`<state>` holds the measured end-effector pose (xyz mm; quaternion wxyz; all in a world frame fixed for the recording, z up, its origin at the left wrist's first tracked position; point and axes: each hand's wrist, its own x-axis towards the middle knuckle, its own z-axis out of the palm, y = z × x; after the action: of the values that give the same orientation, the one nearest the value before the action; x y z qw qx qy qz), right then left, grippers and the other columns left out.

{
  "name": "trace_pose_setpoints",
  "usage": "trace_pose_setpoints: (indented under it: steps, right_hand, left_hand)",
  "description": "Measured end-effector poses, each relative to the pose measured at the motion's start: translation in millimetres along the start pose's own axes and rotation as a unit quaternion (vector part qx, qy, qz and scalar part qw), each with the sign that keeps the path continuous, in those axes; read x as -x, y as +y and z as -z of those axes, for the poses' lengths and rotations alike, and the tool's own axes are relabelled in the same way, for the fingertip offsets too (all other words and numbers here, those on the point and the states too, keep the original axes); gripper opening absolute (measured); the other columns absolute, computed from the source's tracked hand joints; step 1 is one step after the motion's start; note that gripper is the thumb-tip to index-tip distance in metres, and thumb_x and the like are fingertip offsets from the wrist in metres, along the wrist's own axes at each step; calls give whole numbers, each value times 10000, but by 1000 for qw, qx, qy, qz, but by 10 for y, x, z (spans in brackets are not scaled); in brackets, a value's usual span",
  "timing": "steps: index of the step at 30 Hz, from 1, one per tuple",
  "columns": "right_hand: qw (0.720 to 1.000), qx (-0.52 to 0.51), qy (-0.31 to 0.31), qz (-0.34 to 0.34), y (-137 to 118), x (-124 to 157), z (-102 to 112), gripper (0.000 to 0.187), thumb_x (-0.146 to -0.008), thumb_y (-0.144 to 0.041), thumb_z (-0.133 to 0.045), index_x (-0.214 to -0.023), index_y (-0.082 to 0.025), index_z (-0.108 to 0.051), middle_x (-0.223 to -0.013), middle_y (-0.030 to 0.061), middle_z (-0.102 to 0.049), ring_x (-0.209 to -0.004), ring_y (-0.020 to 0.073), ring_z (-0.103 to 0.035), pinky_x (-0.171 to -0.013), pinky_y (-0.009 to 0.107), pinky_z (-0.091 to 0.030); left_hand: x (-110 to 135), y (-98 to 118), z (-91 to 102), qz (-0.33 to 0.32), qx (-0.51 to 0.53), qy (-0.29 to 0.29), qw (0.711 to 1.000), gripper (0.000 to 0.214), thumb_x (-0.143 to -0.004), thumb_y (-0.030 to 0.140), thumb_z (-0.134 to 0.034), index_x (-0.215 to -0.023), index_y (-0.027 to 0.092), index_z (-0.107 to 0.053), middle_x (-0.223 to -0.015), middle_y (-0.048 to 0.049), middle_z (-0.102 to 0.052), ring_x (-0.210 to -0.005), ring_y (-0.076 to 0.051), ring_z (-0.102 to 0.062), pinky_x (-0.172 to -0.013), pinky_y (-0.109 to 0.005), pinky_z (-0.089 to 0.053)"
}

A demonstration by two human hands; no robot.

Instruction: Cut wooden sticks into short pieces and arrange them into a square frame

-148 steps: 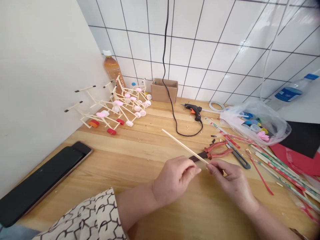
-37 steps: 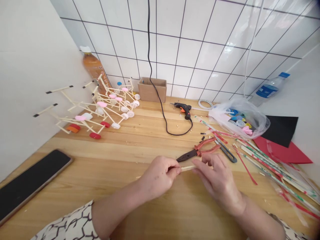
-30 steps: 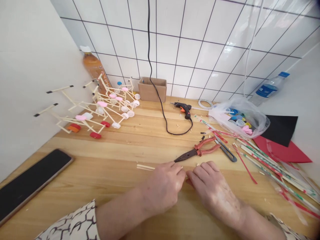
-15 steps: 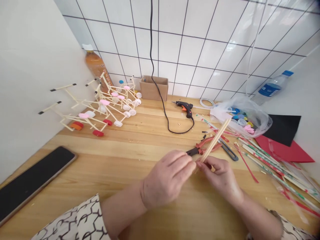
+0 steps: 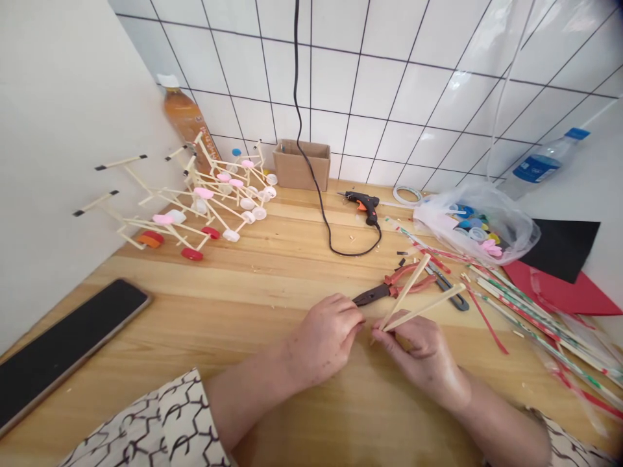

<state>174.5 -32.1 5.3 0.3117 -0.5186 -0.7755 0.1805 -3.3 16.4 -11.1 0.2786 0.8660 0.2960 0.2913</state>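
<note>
Low over the wooden table, my right hand point(image 5: 426, 357) pinches a pair of pale wooden chopsticks point(image 5: 409, 290) near their lower ends. They spread upward in a narrow V. Just left of them is my left hand point(image 5: 324, 340), its fingers closed and a small gap away from the chopsticks; whatever its fingertips may hold is hidden. Behind both hands lie pliers point(image 5: 389, 287) with red handles, jaws pointing left. A grey utility knife point(image 5: 450, 290) rests partly behind the chopsticks.
Small stick-built tricycle models point(image 5: 195, 201) stand at the left by a tea bottle point(image 5: 182, 117). A phone point(image 5: 73, 350) lies in front. Toward the back are a cardboard box point(image 5: 302, 167), a glue gun point(image 5: 364, 205) and a bag of caps point(image 5: 477, 224). Wrapped chopsticks point(image 5: 540, 324) cover the right.
The chopsticks were side by side and now spread apart at the top. My left hand has drawn back left, away from them and from my right hand.
</note>
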Motion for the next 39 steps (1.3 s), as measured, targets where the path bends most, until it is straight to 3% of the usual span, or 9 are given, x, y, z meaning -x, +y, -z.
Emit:
trace_pose_setpoints:
  steps: [8, 13, 22, 30, 39]
  right_hand:
    - [999, -8, 7, 46, -26, 47, -33, 172, -840, -118, -503, -739, -202, -613, -696, 37, -681, -638, 165, -604, -624, 312, -450]
    - [994, 43, -21, 93, -67, 32, -67, 183, -854, -106, -468, -720, -173, -572, -621, 25, -624, -569, 144, -536, -559, 301, -361]
    - [994, 27, -12, 107, -46, 44, -78, 154, -855, -70, -457, -790, -165, -559, -675, 31, -627, -614, 148, -534, -587, 297, -347]
    - [993, 41, -10, 112, -22, 38, -135, 144, -858, -96, -459, -776, -162, -557, -644, 32, -607, -597, 152, -514, -580, 294, -357]
    - [993, 39, -2, 113, -31, 36, -127, 164, -857, -79, -442, -760, -166, -542, -643, 28, -594, -595, 148, -507, -585, 294, -354]
  left_hand:
    - [-9, 65, -3, -4, 43, -48, 998, 199, -851, 131, -481, -966, 142, -642, -846, -56, -637, -836, -158, -545, -795, -273, -447]
    - [-18, 20, -60, 5, 39, -87, 995, 188, -825, 109, -490, -704, 135, -632, -697, -39, -594, -730, -151, -532, -718, -259, -441]
    - [-34, -32, -148, -21, 39, -46, 998, 158, -785, 69, -519, -685, 139, -620, -643, -16, -585, -674, -138, -518, -661, -243, -416]
    - [-42, -59, -167, -28, 39, -40, 998, 170, -709, 25, -525, -588, 143, -534, -578, 2, -515, -614, -129, -490, -601, -233, -402]
    - [-58, -21, -144, -36, -1, -58, 998, 143, -713, 47, -519, -618, 149, -546, -623, -20, -560, -643, -145, -505, -635, -254, -420]
